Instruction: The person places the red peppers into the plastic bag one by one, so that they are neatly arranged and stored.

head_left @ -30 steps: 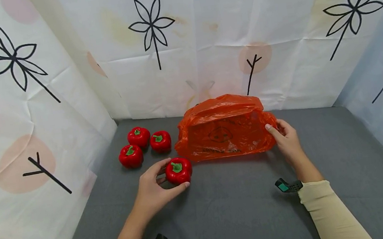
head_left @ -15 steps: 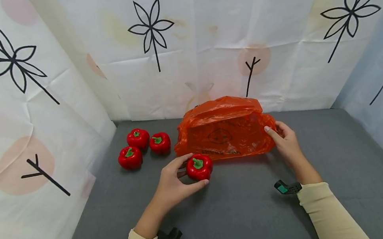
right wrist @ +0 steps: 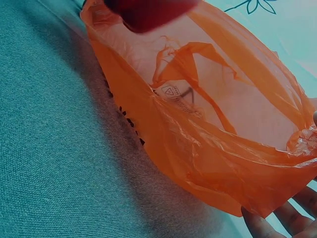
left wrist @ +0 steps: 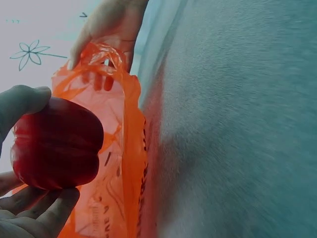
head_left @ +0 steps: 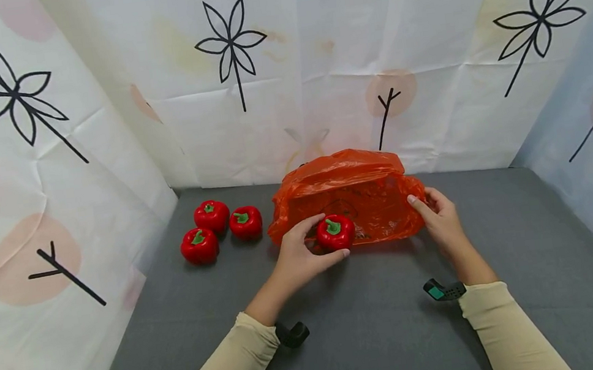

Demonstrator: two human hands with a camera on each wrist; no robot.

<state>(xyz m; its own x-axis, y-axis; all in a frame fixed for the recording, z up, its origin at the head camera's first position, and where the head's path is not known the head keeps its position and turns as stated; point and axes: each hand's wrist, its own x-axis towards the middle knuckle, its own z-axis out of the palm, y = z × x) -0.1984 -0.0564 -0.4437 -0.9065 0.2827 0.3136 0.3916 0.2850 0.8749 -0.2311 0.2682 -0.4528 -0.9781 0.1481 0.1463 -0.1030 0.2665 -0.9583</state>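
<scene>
My left hand grips a red bell pepper with a green stem, thumb on one side and fingers on the other. The pepper is in front of the mouth of an orange-red plastic bag, which lies on its side with its opening towards me. In the left wrist view the same pepper shows its smooth side. My right hand pinches the bag's right edge between thumb and fingers. Seen from the right wrist, the bag gapes wide, with printed marks and crumpled film inside.
Several things lie on the grey cloth. Left of the bag stand three more red bell peppers: one at the back, one in front and one nearer the bag. A white patterned curtain hangs behind.
My left hand has carried the pepper to the right and forward, from beside the bag's left end to its mouth. The right hand keeps its hold on the bag's edge.
</scene>
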